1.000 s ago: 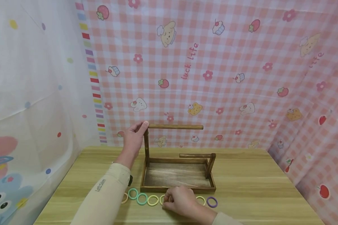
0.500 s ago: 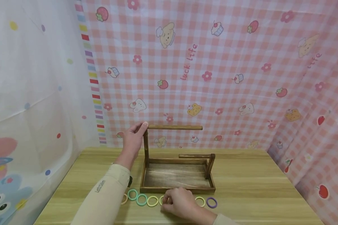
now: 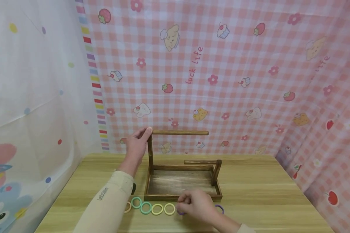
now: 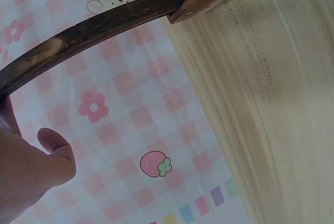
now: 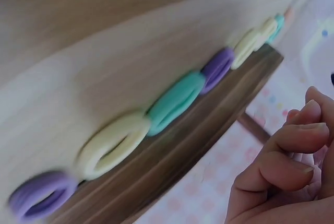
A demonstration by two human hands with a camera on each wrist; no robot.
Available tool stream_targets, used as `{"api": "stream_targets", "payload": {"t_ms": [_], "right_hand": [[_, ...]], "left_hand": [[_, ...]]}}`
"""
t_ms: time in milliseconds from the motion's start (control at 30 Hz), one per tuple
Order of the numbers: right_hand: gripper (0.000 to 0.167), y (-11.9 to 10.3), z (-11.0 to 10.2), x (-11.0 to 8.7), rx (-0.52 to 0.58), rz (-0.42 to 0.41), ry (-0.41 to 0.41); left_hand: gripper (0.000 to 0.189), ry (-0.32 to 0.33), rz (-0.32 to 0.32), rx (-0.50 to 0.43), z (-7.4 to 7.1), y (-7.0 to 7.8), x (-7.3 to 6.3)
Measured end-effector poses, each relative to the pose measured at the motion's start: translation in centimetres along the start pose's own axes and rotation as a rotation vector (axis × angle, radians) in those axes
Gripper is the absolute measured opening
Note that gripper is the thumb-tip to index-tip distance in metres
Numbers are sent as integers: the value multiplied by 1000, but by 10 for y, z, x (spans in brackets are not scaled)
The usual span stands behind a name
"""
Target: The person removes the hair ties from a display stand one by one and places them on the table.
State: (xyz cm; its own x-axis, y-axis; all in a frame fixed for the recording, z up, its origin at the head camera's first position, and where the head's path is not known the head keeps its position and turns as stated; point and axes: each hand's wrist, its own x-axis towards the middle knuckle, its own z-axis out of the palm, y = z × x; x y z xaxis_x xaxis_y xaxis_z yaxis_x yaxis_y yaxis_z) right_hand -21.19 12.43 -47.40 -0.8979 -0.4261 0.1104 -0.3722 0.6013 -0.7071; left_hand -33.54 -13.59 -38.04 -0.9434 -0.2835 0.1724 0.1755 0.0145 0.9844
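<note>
My left hand [image 3: 136, 142] grips the top corner of a wooden rack [image 3: 180, 132], thumb over the joint of its tall post and upper bar. The left wrist view shows this hand [image 4: 31, 172] beside the dark post [image 4: 83, 36]. My right hand [image 3: 196, 204], fingers loosely curled, is over a row of coloured rings, resembling hair ties, in front of the rack. In the right wrist view, its fingers [image 5: 276, 166] hold nothing. A purple ring [image 5: 218, 70], a teal ring [image 5: 177, 101] and a pale yellow ring [image 5: 88, 158] lie along the rack's edge.
The rack's tray [image 3: 166, 197] stands on a wood-grain table [image 3: 250, 187]; a shorter post with a lower bar [image 3: 201, 162] rises at its right. More rings, including a green ring [image 3: 136, 208], lie to the left. A pink checked cloth [image 3: 233, 64] hangs behind.
My right hand has shifted right along the row, uncovering a pale yellow ring and part of a purple one, and now hiding the yellow ring farther right. My left hand keeps its grip.
</note>
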Motion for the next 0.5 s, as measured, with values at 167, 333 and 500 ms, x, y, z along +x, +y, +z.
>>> {"api": "stream_targets", "payload": {"t_ms": [167, 333, 500], "right_hand": [[13, 19, -23, -12, 31, -7, 70], [16, 41, -48, -24, 115, 64, 70], [21, 60, -72, -36, 96, 144, 101]], "left_hand": [[46, -11, -8, 2, -1, 1, 0], [49, -12, -22, 17, -5, 2, 1], [50, -7, -41, 32, -9, 3, 2]]}}
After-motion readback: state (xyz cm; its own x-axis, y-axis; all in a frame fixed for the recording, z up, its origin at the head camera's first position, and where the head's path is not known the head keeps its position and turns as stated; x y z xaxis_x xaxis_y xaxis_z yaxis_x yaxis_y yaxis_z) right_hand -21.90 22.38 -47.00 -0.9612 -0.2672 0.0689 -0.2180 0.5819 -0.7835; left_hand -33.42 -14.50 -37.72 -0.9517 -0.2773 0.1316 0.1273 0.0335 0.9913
